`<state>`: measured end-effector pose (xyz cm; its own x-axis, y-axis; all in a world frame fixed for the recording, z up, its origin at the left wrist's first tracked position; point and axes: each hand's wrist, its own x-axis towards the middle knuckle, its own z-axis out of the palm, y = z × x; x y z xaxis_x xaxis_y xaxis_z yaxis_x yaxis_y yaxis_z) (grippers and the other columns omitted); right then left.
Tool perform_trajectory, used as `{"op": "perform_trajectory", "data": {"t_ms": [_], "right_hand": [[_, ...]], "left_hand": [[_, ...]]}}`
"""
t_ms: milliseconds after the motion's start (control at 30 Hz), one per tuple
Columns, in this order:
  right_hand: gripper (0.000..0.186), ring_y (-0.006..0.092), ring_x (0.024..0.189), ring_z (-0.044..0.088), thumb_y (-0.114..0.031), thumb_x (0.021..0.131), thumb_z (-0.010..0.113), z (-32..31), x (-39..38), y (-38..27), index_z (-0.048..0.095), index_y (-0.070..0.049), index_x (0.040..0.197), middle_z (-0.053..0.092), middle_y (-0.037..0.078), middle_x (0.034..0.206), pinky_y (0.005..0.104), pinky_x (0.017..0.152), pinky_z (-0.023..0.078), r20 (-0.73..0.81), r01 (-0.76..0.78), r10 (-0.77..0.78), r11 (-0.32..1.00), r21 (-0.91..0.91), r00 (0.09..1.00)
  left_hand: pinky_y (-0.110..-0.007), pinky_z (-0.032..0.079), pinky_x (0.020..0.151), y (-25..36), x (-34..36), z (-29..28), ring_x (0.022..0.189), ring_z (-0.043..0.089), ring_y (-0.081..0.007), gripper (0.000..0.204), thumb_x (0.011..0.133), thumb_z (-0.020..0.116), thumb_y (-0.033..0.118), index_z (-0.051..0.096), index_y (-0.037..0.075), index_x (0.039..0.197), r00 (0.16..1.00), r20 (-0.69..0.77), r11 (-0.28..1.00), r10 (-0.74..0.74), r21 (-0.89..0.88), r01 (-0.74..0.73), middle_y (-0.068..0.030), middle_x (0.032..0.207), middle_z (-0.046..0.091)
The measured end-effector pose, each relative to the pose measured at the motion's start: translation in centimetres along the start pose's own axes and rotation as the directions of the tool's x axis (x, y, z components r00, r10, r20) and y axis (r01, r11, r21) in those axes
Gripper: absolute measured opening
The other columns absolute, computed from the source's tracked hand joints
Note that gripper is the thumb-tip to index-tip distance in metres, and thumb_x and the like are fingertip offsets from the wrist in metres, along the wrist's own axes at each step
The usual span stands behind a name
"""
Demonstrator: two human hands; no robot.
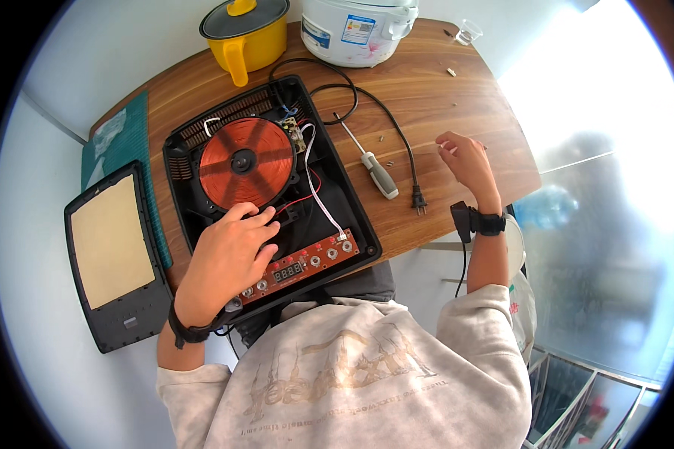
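Observation:
An opened induction cooker base (333, 198) lies on the table in front of me, its copper coil (232, 176) exposed. My left hand (236, 251) rests over the near edge of the coil, palm down, fingers apart and holding nothing. Just below that hand is a red-brown control board (304, 263) with a small display and round buttons; the hand covers part of its left end. A white ribbon cable (316, 183) runs from the board to the far side. Off to the right, my right hand (466, 161) hovers over the table with fingers curled together; whatever they pinch is too small to name.
A screwdriver (380, 174) and a power plug (419, 199) lie between the base and my right hand. Small screws (390, 163) are scattered nearby. Behind stand a yellow pot (258, 49) and a white rice cooker (344, 34). The detached cover (116, 239) leans at left.

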<state>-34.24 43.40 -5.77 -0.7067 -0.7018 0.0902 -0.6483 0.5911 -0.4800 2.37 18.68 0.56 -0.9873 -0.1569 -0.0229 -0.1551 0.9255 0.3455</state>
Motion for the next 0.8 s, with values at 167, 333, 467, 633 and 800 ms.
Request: {"op": "perform_trajectory", "data": {"t_ms": [167,333,467,633,800], "right_hand": [[0.019,0.0332,0.084,0.071,-0.012,0.09,0.065,1.5,1.4,-2.8,0.072,-0.004,0.106,0.073,0.016,0.088,0.0413,0.078,0.055,0.051,0.096,-0.098,0.995,0.039,0.994],[0.017,0.036,0.086,0.069,-0.012,0.09,0.066,3.7,2.1,-5.7,0.073,-0.004,0.103,0.072,0.017,0.089,0.0448,0.078,0.054,0.063,0.212,-0.214,0.976,0.041,0.975],[0.013,0.0382,0.088,0.068,-0.011,0.089,0.066,5.7,2.7,-6.8,0.072,-0.004,0.099,0.07,0.018,0.09,0.0466,0.079,0.053,0.064,0.268,-0.267,0.963,-0.012,0.962],[0.006,0.0408,0.089,0.065,-0.006,0.088,0.065,6.4,3.0,-6.5,0.068,-0.002,0.091,0.068,0.019,0.092,0.0483,0.079,0.052,0.029,0.283,-0.284,0.958,0.033,0.958],[0.007,0.0419,0.089,0.063,-0.005,0.089,0.061,5.1,2.5,-7.7,0.067,-0.002,0.089,0.066,0.019,0.091,0.048,0.079,0.05,0.016,0.261,-0.262,0.965,0.035,0.965]], "left_hand": [[-0.036,0.056,0.094,0.4,-0.3,0.1,0.123,0.059,-0.0248,0.033,0.084,0.075,0.017,0.075,0.004,0.114,1.0,-0.009,1.0,-0.004,0.03,0.004,-0.0064,0.13,0.069],[-0.036,0.056,0.094,0.4,-0.3,0.2,0.123,0.059,-0.025,0.034,0.084,0.074,0.018,0.075,0.004,0.115,1.0,-0.002,0.999,-0.007,0.031,0.007,-0.0064,0.131,0.069],[-0.038,0.056,0.095,0.4,-0.3,0.1,0.124,0.059,-0.0266,0.034,0.083,0.075,0.017,0.075,0.003,0.114,1.0,-0.009,1.0,-0.01,0.01,0.01,-0.0069,0.13,0.069],[-0.037,0.057,0.093,0.2,-0.5,0.3,0.122,0.059,-0.0249,0.032,0.084,0.074,0.017,0.074,0.003,0.113,1.0,0.002,1.0,-0.02,-0.011,0.02,-0.0059,0.131,0.068],[-0.037,0.057,0.092,0.1,-0.7,0.3,0.121,0.059,-0.0247,0.032,0.085,0.074,0.018,0.074,0.004,0.114,1.0,-0.01,1.0,0.01,0.015,-0.01,-0.0064,0.132,0.067]]}}
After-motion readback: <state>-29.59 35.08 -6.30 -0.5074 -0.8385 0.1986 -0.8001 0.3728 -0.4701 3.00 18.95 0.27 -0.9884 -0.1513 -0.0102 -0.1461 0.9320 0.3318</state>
